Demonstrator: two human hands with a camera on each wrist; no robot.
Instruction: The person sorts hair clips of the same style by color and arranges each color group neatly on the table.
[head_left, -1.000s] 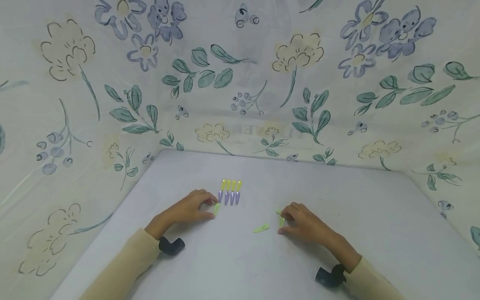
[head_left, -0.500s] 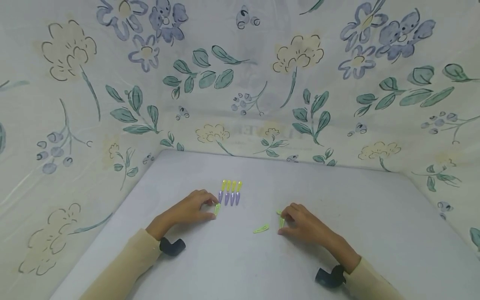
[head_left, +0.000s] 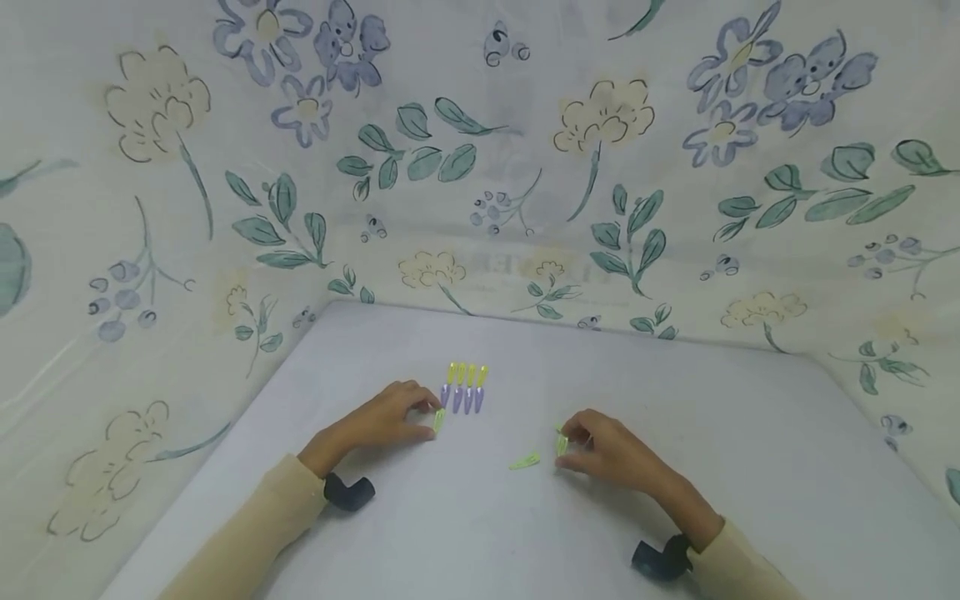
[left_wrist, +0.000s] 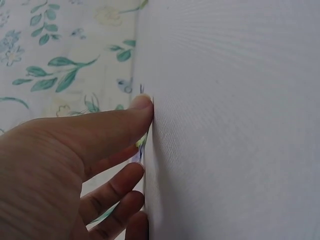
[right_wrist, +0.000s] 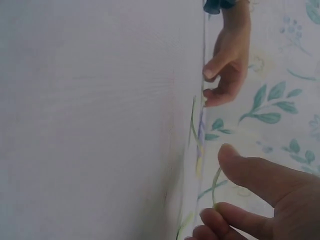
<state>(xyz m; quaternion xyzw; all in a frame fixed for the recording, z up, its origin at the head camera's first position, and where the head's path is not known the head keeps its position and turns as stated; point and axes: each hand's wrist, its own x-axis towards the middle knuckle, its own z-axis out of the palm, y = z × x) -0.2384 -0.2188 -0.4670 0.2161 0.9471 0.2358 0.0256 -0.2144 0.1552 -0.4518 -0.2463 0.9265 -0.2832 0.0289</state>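
My left hand [head_left: 386, 417] pinches a light green snap hair clip [head_left: 439, 422] by its two ends, at the table and just below the leftmost clip of a purple row. Several purple hair clips [head_left: 468, 401] stand in that row, directly under a row of several yellow hair clips [head_left: 461, 372]. Farther right, my right hand [head_left: 611, 450] holds another green hair clip [right_wrist: 216, 187] between thumb and forefinger; the right wrist view shows it edge-on. A loose green hair clip [head_left: 525, 461] lies slanted on the table, left of the right hand. Behind the right fingertips, one more green clip [right_wrist: 184, 226] partly shows.
The white tabletop [head_left: 465, 533] runs back to a flower-printed sheet [head_left: 540, 167], which rises behind it and along both sides. A black wrist-worn device [head_left: 349, 493] sits on the left wrist, and a second black device [head_left: 660, 560] on the right.
The head view has shifted slightly. Against the table, my right hand has edged left with its green clip. The left hand keeps its place by the purple row.
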